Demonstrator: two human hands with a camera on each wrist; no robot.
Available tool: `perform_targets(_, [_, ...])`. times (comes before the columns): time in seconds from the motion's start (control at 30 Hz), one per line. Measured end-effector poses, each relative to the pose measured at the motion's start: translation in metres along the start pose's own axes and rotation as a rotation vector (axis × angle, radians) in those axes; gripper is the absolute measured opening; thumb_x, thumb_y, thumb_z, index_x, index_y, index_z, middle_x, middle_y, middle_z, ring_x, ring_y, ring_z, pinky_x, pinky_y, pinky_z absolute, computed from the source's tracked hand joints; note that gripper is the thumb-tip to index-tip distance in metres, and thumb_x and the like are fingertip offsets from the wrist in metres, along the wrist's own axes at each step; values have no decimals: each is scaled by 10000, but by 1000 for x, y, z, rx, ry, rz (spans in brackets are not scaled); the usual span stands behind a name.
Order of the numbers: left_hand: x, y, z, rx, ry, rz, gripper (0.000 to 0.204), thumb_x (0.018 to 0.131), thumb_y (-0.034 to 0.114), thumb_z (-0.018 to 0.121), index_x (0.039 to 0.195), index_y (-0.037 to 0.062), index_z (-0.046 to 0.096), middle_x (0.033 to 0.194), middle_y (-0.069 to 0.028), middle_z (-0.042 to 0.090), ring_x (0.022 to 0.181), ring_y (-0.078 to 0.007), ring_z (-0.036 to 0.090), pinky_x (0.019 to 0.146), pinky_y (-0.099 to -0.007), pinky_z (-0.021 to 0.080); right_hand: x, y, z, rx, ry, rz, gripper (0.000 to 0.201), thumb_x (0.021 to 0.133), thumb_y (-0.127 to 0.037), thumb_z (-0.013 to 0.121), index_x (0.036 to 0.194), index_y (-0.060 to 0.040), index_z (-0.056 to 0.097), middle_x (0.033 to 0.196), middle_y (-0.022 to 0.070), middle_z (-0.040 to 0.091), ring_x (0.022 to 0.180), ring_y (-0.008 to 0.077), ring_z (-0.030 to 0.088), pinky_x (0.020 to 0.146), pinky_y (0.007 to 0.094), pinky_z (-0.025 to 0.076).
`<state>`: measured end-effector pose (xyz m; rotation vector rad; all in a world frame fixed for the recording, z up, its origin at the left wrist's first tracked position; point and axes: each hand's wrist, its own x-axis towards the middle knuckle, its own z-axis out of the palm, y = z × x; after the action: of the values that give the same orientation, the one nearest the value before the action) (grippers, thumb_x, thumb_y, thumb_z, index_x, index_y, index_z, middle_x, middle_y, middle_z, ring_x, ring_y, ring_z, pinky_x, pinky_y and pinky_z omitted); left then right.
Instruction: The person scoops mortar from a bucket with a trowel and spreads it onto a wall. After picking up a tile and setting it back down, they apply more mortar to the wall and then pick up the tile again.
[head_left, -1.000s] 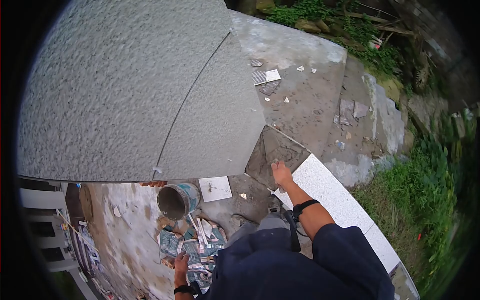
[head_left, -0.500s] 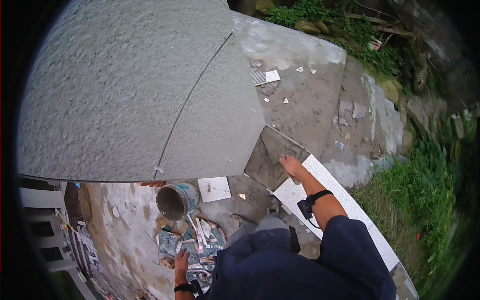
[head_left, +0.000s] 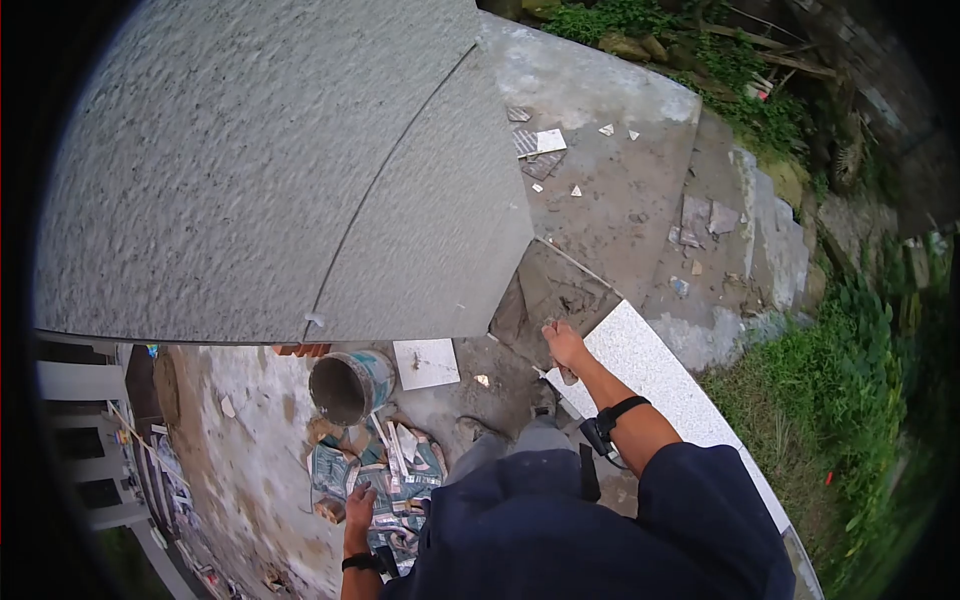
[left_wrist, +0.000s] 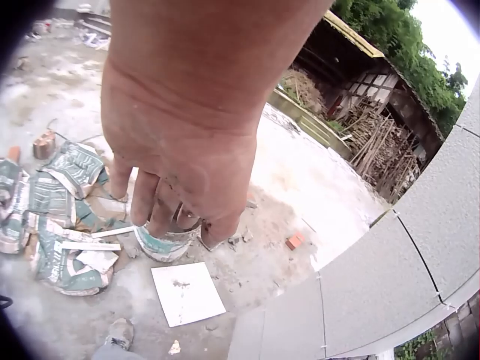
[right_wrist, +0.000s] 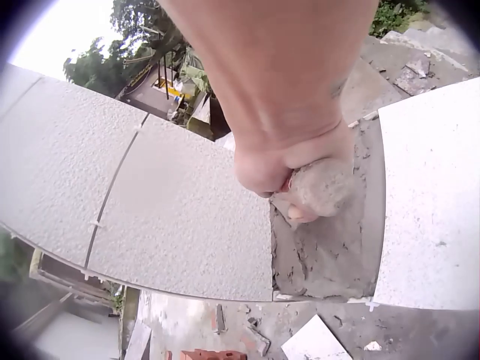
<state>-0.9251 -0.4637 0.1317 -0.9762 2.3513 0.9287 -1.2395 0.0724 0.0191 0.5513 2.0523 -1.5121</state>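
Note:
My right hand (head_left: 566, 346) grips a trowel by its mortar-crusted handle (right_wrist: 324, 187). The flat grey blade (head_left: 538, 288) lies over a bed of wet mortar (right_wrist: 330, 259). This mortar fills a gap on the ledge between a large grey tile (head_left: 430, 220) and a white speckled tile (head_left: 655, 375); the right wrist view shows ridges and hollows in it. My left hand (head_left: 360, 506) hangs with loosely curled fingers and holds nothing. Below it are crumpled green-and-white sacks (head_left: 335, 478); in the left wrist view its fingers overlap the bucket (left_wrist: 161, 246).
The mortar-stained bucket (head_left: 378, 372) stands on the concrete floor by a loose white tile (head_left: 426, 363). Several broken tile pieces (head_left: 541, 143) lie on the slab beyond the ledge. Grass (head_left: 790, 400) borders the right side, and red bricks (head_left: 301, 350) sit under the tiled edge.
My right hand moved right and forward with the trowel over the mortar, then came back left and nearer. The left hand stays over the sacks. The head view has shifted slightly.

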Motion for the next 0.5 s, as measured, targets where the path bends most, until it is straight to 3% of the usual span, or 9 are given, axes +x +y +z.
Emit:
perform_targets(0.13, [-1, 16, 2, 11, -8, -45, 456, 871, 253, 611, 1229, -30, 623, 1173, -223, 667, 1118, -311, 624, 970, -349, 454, -39, -7, 15, 44, -138, 103, 400, 959, -343, 510, 1068, 41, 489, 704, 136, 571, 511, 229, 597, 436, 373, 463])
perform_targets(0.23, [2, 16, 2, -4, 7, -9, 452, 872, 245, 612, 1228, -33, 622, 1177, -217, 668, 1106, -306, 629, 962, -350, 458, -70, -20, 13, 142, -145, 149, 350, 956, -327, 525, 1014, 17, 484, 709, 111, 564, 529, 208, 591, 471, 358, 481])
perform_targets(0.33, [-4, 15, 0, 6, 2, -19, 445, 876, 236, 609, 1228, -37, 622, 1165, -211, 673, 1091, -283, 634, 945, -346, 468, -62, -21, 21, 354, -36, 95, 299, 950, -298, 547, 968, -11, 465, 703, 85, 546, 534, 188, 569, 477, 349, 483])
perform_targets(0.5, [0, 9, -6, -27, -57, -44, 461, 879, 227, 613, 1236, -64, 608, 1157, -202, 671, 1064, -259, 636, 923, -338, 479, -19, -62, 26, 603, 35, 125, 275, 938, -256, 566, 995, -12, 454, 717, 96, 541, 500, 185, 533, 452, 353, 469])
